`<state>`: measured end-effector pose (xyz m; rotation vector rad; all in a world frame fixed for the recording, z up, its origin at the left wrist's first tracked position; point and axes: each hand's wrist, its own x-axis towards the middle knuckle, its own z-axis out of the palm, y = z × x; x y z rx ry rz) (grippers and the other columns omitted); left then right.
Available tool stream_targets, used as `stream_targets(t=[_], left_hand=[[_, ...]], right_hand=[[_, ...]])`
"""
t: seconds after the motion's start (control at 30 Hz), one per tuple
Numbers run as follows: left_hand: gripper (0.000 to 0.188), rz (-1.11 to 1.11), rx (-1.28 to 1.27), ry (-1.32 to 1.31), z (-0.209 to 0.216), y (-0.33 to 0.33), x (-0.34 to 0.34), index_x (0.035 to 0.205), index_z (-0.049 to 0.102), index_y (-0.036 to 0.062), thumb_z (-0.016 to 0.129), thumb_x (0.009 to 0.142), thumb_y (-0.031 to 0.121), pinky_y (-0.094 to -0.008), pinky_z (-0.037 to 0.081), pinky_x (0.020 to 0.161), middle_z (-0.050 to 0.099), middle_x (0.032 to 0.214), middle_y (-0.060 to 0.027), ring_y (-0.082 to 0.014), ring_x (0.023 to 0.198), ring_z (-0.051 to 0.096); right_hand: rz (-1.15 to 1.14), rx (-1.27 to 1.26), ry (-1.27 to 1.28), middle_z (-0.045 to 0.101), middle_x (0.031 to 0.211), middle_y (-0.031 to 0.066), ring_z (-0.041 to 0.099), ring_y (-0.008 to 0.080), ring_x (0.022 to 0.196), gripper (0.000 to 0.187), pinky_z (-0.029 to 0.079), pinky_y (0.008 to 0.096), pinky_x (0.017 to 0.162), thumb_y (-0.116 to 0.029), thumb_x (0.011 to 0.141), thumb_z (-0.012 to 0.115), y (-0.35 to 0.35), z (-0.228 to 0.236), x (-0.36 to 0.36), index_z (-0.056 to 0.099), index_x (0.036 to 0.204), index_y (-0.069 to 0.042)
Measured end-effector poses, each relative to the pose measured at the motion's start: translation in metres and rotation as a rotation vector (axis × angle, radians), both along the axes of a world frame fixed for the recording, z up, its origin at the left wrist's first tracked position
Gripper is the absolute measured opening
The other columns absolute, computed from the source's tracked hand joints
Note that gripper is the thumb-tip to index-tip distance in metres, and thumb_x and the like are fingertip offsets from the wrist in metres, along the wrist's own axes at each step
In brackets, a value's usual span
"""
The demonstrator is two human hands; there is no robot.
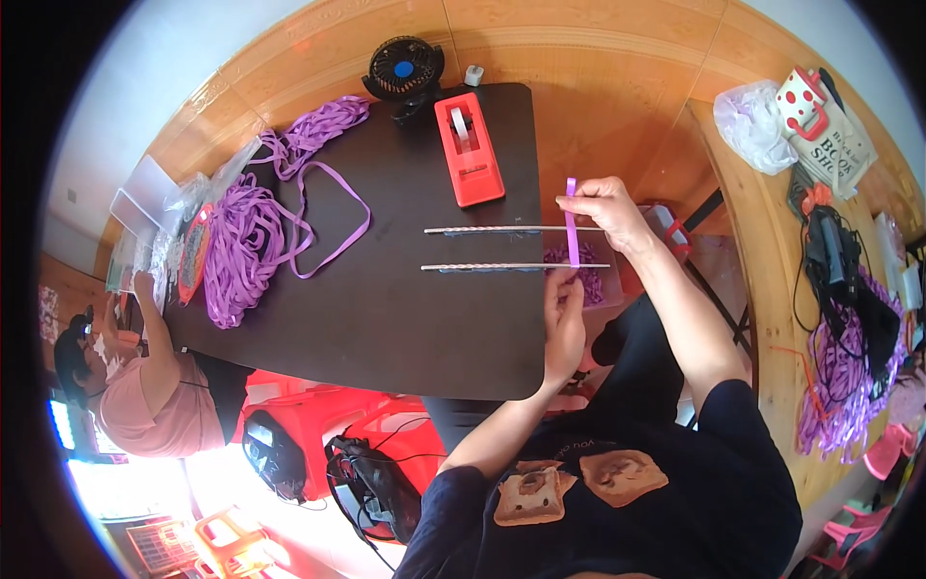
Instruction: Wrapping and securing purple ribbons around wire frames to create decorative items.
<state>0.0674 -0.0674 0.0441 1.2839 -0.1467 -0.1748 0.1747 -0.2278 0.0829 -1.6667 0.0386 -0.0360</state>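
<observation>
1. Ribbon first: I see a short purple strip (pixel 571 224) stretched upright between my two hands, at the right edge of the dark bench (pixel 386 289).
2. My right hand (pixel 603 205) pinches the strip's top end, fingers closed on it.
3. My left hand (pixel 564 318) grips the strip's bottom end from below, fingers closed on it too.
4. The strip crosses two thin metal rods (pixel 511 248) that lie side by side and jut past the bench edge.
5. A red tape dispenser (pixel 469 147) stands behind the rods, with a small black fan (pixel 403 69) beyond it.
6. A heap of purple ribbon (pixel 241 246) lies well apart on the left side of the bench.
7. Another person (pixel 145 386) sits by the bench's left end.
</observation>
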Motion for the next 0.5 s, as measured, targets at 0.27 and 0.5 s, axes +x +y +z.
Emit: stream_targets(t=[0.27, 0.5], left_hand=[[0.032, 0.138, -0.067, 0.025, 0.001, -0.023, 0.027, 0.127, 0.051, 0.0024, 0.049, 0.096, 0.008, -0.0206, 0.038, 0.076, 0.056, 0.097, -0.0008, -0.0060, 0.085, 0.049], [0.029, 0.158, -0.362, -0.047, -0.009, -0.036, 0.047, 0.124, 0.054, 0.0041, 0.052, 0.097, 0.012, -0.0260, 0.041, 0.093, 0.051, 0.128, -0.0045, -0.0139, 0.110, 0.053]], right_hand=[[0.069, 0.097, 0.043, 0.063, 0.068, 0.0004, 0.054, 0.0061, 0.064, 0.014, 0.042, 0.0235, 0.061, -0.011, 0.079, 0.074, 0.002, 0.014, 0.004, 0.069, 0.069, -0.002], [0.141, 0.497, 0.335, 0.065, 0.076, 0.0060, 0.063, 0.0165, 0.069, 0.015, 0.053, 0.0314, 0.064, -0.011, 0.086, 0.058, 0.008, -0.035, -0.021, 0.068, 0.089, 0.000]])
